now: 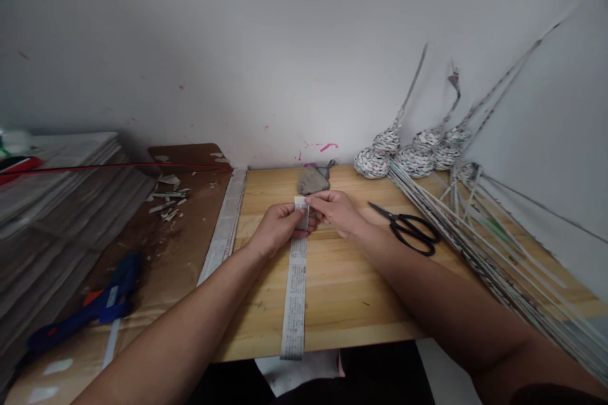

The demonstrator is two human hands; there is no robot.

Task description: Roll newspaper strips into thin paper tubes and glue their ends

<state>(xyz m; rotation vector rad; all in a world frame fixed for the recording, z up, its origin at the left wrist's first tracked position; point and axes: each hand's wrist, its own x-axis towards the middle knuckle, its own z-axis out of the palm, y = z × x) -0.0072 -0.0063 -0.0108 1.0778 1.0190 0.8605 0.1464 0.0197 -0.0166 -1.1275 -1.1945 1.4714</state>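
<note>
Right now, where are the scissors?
The scissors lie on the wooden table, just right of your right hand in the head view.

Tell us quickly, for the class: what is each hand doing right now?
Left hand: closed, holding the paper strip.
Right hand: closed, fingertips at its top corner.

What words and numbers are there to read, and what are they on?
None can be read clearly.
Long printed paper strip in both hands: rows of tiny black characters, too small to read.
Blue plastic gun-shaped tool: a pale label, too blurred.
Flat whitish paper strips along the wooden tabletop's left edge: faint print, too blurred.
</note>
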